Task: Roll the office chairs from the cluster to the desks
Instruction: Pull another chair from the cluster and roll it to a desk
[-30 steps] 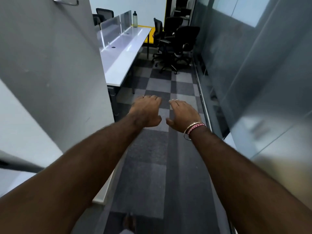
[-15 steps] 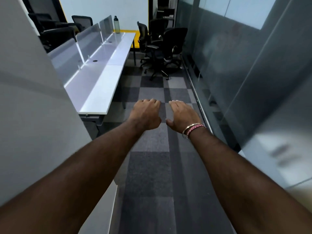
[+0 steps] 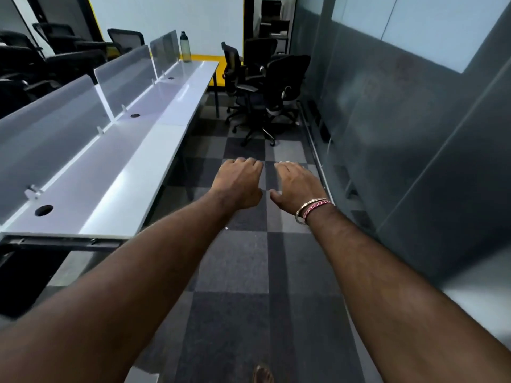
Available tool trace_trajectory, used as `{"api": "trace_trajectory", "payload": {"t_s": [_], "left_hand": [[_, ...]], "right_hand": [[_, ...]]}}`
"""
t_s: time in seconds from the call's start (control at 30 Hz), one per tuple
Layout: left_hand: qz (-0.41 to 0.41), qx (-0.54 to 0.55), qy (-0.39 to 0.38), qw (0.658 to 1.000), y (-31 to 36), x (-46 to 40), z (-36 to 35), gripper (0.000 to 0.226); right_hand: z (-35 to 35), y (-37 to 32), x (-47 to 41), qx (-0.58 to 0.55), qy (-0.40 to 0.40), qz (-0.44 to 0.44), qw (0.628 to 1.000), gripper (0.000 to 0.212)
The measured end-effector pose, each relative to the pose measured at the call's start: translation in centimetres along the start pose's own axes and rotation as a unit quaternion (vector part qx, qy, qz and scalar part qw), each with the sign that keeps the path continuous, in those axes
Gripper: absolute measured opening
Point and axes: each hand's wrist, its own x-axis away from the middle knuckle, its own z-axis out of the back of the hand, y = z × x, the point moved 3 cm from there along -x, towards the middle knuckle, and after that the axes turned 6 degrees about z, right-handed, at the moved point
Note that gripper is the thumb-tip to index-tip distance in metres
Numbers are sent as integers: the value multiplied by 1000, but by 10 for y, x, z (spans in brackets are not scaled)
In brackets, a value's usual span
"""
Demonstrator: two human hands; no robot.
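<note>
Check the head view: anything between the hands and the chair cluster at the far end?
Nothing. Head view shows only bare checkered carpet between the left hand, right hand and the chair cluster. The desk runs along the left.

Checkered grey carpet tiles run toward twelve o'clock; frosted glass partition wall at three o'clock; pale wall with yellow trim far ahead.

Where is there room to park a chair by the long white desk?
The carpet aisle between the white desk and the glass wall lies bare. It is crowded at the far end, where the black chairs bunch together.
</note>
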Motion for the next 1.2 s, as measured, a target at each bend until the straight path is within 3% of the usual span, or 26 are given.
{"api": "trace_trajectory", "payload": {"t_s": [0.4, 0.9, 1.2], "left_hand": [[14, 17, -9, 1000, -7, -245, -52, 54], [-41, 0, -18, 999, -76, -570, -136, 50], [-39, -1, -27, 999, -80, -762, -217, 50]], "right_hand": [[-66, 142, -199, -9, -1, 15, 1000, 69], [-164, 289, -477, -22, 12, -51, 998, 60], [-239, 403, -622, -19, 8, -36, 999, 55]]}}
